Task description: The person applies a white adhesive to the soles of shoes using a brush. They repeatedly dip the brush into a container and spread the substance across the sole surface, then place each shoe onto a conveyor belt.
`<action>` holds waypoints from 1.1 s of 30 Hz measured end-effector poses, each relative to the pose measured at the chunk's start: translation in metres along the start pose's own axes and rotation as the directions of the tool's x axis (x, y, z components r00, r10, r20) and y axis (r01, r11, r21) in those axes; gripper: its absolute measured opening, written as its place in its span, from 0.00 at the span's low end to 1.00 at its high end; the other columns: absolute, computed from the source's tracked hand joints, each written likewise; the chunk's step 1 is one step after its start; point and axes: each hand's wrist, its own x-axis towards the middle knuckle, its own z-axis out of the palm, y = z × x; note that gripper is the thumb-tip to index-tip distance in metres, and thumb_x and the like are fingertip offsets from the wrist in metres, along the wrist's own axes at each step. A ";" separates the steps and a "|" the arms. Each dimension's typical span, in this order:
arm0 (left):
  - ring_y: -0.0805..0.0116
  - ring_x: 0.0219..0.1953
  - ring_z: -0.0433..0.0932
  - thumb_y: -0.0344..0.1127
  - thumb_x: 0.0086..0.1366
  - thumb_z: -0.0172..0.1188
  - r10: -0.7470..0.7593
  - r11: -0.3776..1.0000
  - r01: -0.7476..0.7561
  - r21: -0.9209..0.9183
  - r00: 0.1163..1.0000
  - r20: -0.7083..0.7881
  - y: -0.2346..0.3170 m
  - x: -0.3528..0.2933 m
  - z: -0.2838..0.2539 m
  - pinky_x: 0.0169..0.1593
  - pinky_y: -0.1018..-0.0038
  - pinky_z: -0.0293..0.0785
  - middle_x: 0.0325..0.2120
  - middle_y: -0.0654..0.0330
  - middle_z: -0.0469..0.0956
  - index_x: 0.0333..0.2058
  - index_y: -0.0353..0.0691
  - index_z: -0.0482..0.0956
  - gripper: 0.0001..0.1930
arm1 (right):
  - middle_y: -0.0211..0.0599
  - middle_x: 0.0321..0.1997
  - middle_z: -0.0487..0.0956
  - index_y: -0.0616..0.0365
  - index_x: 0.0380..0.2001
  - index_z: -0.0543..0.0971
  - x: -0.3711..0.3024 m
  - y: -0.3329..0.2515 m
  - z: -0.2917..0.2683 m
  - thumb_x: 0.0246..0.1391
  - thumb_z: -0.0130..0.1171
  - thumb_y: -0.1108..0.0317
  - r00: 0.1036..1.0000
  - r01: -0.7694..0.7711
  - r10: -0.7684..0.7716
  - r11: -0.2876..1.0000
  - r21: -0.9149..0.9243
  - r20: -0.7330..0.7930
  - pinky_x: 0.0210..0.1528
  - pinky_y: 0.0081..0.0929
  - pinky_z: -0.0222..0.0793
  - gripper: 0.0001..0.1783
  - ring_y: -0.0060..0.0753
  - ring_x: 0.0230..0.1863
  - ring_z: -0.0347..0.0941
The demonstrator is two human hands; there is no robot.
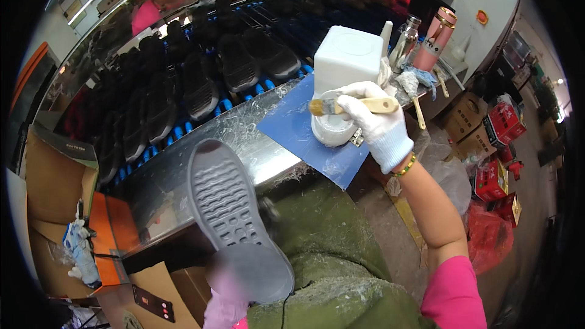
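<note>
My right hand (372, 123), in a white knit glove, grips a brush (384, 105) by its pale wooden handle. The brush lies nearly level, its brown bristles pointing left, over the round mouth of a white plastic pot (332, 134) smeared with white liquid. That pot joins a white square bottle (347, 55) behind it, on a blue sheet (286, 119). At the lower left, my left hand (228, 280) is blurred at the heel end of a grey shoe sole (222, 192). It holds the sole tilted over my lap, cavity side showing; most fingers are hidden.
Dark shoe soles (234, 64) lie on a blue roller conveyor (262, 88) beyond the metal bench (268, 164). A pink flask (436, 39), a steel bottle (407, 39) and another brush (414, 94) are at the right. Cardboard boxes (55, 189) stand left; a person (164, 3) is across.
</note>
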 end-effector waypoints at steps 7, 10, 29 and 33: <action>0.59 0.56 0.76 0.40 0.75 0.47 -0.314 0.913 0.280 -0.296 0.947 -0.073 -0.004 -0.038 -0.019 0.61 0.62 0.74 0.55 0.52 0.75 0.61 0.38 0.70 0.21 | 0.27 0.32 0.83 0.61 0.36 0.82 -0.005 0.024 -0.018 0.60 0.64 0.65 0.991 0.131 -0.111 0.865 -0.484 0.070 0.36 0.16 0.71 0.10 0.15 0.32 0.75; 0.58 0.55 0.77 0.40 0.75 0.47 -0.437 0.820 0.373 -0.435 0.898 -0.053 -0.006 -0.017 -0.017 0.60 0.62 0.75 0.54 0.52 0.76 0.61 0.38 0.71 0.20 | 0.28 0.30 0.84 0.59 0.32 0.83 0.002 0.038 -0.014 0.59 0.64 0.64 0.993 -0.118 0.116 0.982 -0.150 -0.021 0.31 0.14 0.69 0.09 0.14 0.29 0.76; 0.52 0.61 0.72 0.58 0.73 0.46 -0.301 0.881 0.263 -0.394 0.953 -0.037 -0.020 -0.017 -0.040 0.65 0.52 0.68 0.61 0.50 0.70 0.65 0.42 0.65 0.32 | 0.30 0.28 0.82 0.56 0.29 0.82 -0.048 0.039 0.134 0.59 0.62 0.65 0.795 -0.357 0.286 0.934 0.032 0.535 0.33 0.19 0.72 0.08 0.17 0.29 0.76; 0.59 0.56 0.76 0.52 0.73 0.45 -0.253 0.923 0.242 0.299 0.967 0.000 -0.021 -0.015 -0.061 0.60 0.63 0.75 0.55 0.49 0.74 0.62 0.39 0.68 0.27 | 0.28 0.29 0.81 0.54 0.30 0.80 -0.100 -0.001 0.111 0.58 0.62 0.68 0.601 -0.219 -0.007 0.960 0.173 0.799 0.33 0.25 0.74 0.04 0.21 0.27 0.75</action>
